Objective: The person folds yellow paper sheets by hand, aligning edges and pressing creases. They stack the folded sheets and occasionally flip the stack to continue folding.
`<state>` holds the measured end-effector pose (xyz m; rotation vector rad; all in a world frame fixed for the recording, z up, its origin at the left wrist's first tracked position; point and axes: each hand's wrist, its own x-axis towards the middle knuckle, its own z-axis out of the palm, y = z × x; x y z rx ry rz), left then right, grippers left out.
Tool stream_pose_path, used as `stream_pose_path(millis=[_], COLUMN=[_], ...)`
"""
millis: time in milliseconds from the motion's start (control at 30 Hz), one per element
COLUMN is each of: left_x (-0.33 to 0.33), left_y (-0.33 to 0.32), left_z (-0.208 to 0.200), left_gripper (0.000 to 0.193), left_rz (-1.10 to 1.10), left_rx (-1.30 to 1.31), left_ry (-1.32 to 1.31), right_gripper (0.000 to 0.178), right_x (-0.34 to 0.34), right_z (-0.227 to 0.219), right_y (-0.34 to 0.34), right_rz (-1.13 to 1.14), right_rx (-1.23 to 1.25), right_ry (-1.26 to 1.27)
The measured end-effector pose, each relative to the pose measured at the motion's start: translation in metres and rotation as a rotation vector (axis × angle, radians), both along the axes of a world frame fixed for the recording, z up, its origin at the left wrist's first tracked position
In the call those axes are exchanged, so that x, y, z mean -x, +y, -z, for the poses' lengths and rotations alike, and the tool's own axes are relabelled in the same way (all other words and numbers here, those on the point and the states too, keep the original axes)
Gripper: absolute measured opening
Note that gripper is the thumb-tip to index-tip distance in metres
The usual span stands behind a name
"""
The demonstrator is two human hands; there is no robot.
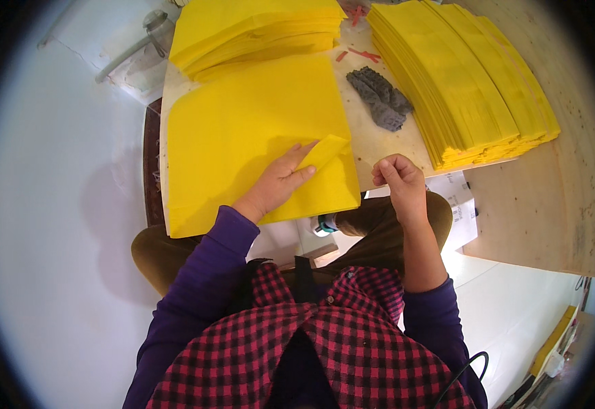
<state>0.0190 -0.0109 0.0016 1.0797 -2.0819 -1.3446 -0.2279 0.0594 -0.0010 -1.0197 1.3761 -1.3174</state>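
Observation:
A large yellow fabric-like sheet (243, 116) lies flat on the table in front of me, perhaps with more layers under it. At its right side a narrow flap (331, 148) is turned up. My left hand (277, 183) rests on the sheet and grips this flap, thumb on top and the other fingers partly hidden behind it. Just off the sheet's right edge, my right hand (404, 184) hovers near the table's front edge with fingers curled and thumb pressed to them. Whatever it may hold is hidden.
Behind the sheet stands a thick yellow stack (256, 31). Long yellow folded piles (454, 82) fill the table's right side. Between them lie a crumpled grey cloth (381, 99) and several red strips (364, 54) on the pale tabletop (362, 146). A white wall (58, 204) is close on the left.

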Motion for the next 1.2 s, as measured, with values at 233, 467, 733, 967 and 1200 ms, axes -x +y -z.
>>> stream_pose_path(millis=[233, 467, 733, 967, 1200], left_x=[0.001, 0.001, 0.000, 0.000, 0.000], left_y=[0.001, 0.001, 0.001, 0.000, 0.001], left_z=[-0.001, -0.003, -0.006, -0.005, -0.006], left_gripper=[0.061, 0.063, 0.063, 0.062, 0.064], left_rz=[-0.008, -0.006, 0.007, 0.019, -0.009], left_rx=[0.017, 0.005, 0.022, 0.020, 0.009], left_ry=[0.035, 0.035, 0.024, 0.017, -0.021], right_gripper=[0.007, 0.027, 0.018, 0.012, 0.017], right_x=[-0.006, -0.016, -0.017, 0.009, 0.048], right_z=[0.009, 0.007, 0.011, 0.008, 0.026], right_y=[0.005, 0.008, 0.006, -0.017, -0.099], right_rz=[-0.115, -0.276, -0.239, 0.001, 0.226], right_rx=[0.005, 0.023, 0.008, 0.026, 0.228], right_ry=[0.181, 0.440, 0.375, 0.481, 1.012])
